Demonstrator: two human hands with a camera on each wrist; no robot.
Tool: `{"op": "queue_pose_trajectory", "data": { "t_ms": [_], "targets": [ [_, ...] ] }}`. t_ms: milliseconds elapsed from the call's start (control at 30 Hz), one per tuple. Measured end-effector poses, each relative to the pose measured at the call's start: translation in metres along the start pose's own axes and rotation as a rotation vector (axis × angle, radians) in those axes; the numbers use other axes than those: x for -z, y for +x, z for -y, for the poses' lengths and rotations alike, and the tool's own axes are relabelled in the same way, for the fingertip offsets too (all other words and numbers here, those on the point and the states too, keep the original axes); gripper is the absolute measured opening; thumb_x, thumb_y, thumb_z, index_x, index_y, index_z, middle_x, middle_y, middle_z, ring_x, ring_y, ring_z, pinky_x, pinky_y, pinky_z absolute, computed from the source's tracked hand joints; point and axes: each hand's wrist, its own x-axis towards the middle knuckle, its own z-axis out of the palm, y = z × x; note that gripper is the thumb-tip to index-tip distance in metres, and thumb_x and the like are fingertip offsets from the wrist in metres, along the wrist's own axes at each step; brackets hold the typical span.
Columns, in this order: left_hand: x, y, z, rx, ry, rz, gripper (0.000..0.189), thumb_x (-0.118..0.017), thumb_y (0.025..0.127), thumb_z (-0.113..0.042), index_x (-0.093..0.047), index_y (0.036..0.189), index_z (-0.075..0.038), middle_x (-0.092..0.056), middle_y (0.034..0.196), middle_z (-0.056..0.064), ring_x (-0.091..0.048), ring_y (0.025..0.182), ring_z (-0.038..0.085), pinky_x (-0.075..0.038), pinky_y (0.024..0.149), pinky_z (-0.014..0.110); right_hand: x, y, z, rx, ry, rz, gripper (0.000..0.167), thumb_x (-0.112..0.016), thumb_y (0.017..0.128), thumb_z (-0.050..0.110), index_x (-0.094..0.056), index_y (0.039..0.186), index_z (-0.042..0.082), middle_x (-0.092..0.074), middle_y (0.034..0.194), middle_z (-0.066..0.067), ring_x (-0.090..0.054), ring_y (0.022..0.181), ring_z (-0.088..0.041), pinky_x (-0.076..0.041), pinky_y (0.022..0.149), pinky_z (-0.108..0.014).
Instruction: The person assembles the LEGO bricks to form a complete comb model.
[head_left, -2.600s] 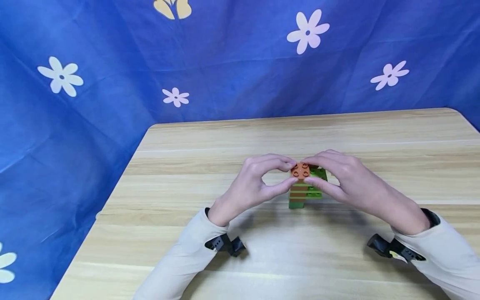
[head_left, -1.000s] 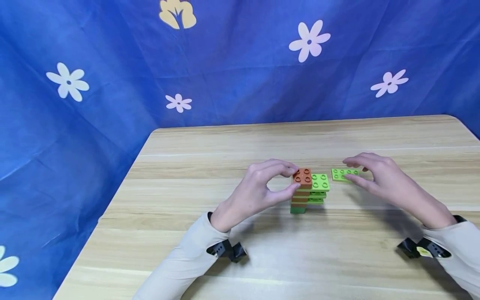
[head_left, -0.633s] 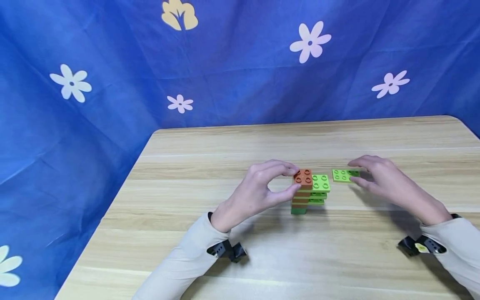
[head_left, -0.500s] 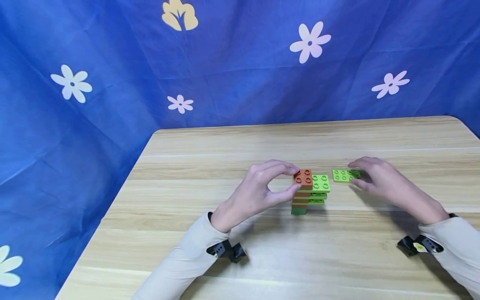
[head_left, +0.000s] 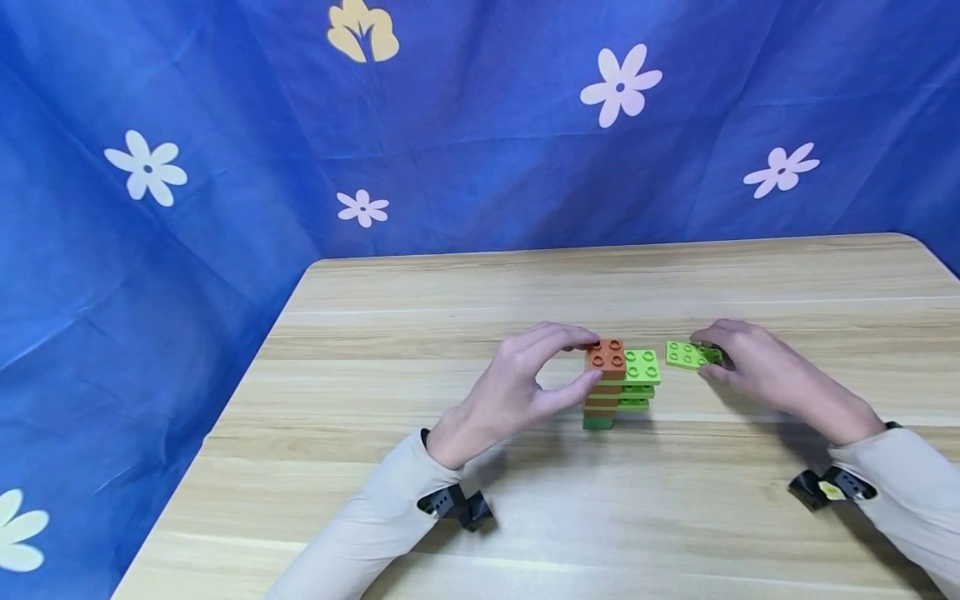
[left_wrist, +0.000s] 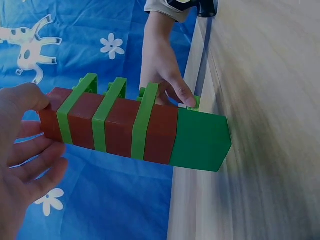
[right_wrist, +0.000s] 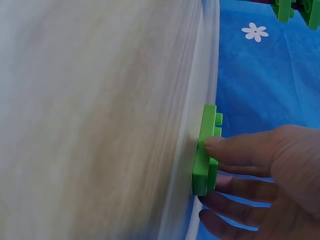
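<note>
A tower of orange-brown bricks (head_left: 613, 362) layered with thin light-green plates (head_left: 641, 367) stands upright on the table, with a darker green brick (head_left: 597, 423) at its foot. The plates jut out to the tower's right. My left hand (head_left: 516, 379) pinches the top brown brick between thumb and fingers. Right of the tower, a loose light-green plate brick (head_left: 682, 354) lies flat, studs up. My right hand (head_left: 761, 368) pinches its right end; in the right wrist view the thumb (right_wrist: 220, 145) presses its near side, and the fingertips behind are partly hidden.
The wooden table (head_left: 360, 350) reaches back to a blue cloth (head_left: 480, 125) with white flowers. Small black cameras sit at the left wrist (head_left: 453, 506) and the right wrist (head_left: 828, 487).
Both hands were at the tower's top; my right hand has since moved right, then lowered and closed on the loose green plate brick. My left hand stays on the top brown brick.
</note>
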Motion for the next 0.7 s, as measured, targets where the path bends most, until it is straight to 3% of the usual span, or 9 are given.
{"op": "queue_pose_trajectory", "data": {
  "t_ms": [300,567,700],
  "targets": [
    [0.0,-0.001,-0.001,0.039,-0.032,0.007,0.033,-0.073,0.083,-0.007,-0.064,0.112,0.005,-0.069,0.106,0.014,-0.065,0.099,0.018,-0.051,0.09,0.019,-0.001,-0.001,0.002,0.006,0.015,0.006,0.035,-0.078,0.074,0.002,-0.067,0.107,-0.005,-0.065,0.097,-0.015,-0.063,0.088,-0.032,-0.054,0.078,-0.052],
    [-0.001,-0.003,0.0,0.081,-0.048,0.003,0.042,-0.073,0.082,-0.007,-0.059,0.119,0.007,-0.069,0.106,0.016,-0.066,0.094,0.02,-0.052,0.088,0.02,0.013,-0.003,0.016,0.016,0.064,-0.114,0.038,-0.076,0.076,0.003,-0.066,0.113,-0.003,-0.066,0.104,-0.016,-0.065,0.085,-0.028,-0.056,0.073,-0.05],
    [-0.002,-0.005,0.001,0.106,-0.051,-0.001,0.049,-0.073,0.081,-0.006,-0.055,0.125,0.008,-0.07,0.104,0.016,-0.068,0.09,0.022,-0.053,0.086,0.019,0.023,-0.003,0.025,0.062,0.064,-0.188,0.041,-0.076,0.077,0.003,-0.065,0.116,-0.002,-0.066,0.107,-0.017,-0.065,0.085,-0.028,-0.057,0.071,-0.048]
  ]
}}
